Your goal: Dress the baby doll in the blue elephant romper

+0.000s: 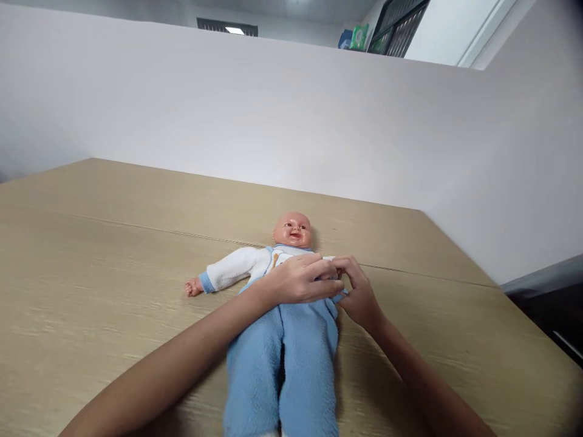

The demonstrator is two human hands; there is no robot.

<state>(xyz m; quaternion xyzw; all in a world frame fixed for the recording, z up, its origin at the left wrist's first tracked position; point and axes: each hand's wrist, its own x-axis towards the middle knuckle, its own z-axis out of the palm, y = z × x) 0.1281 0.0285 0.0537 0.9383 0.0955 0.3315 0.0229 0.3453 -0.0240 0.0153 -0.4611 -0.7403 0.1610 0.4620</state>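
Doll (310,358) lies on the worktop (113,255), left hand (300,279) and right hand (362,297) meeting at its side; I can't tell either grip's closure.

We see a bald doll (303,337) lying face up on the desk (113,261), head (292,229) away from us, in a white-and-blue top (262,261) and blue trousers (314,370), one arm (232,268) stretched sideways, the other mostly hidden.

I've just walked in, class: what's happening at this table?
A person is handling a doll lying face up on a wooden table. The left hand crosses its front toward the right hand at its side; exactly what they grip is hidden. Opposite, one white-sleeved doll arm lies stretched out.
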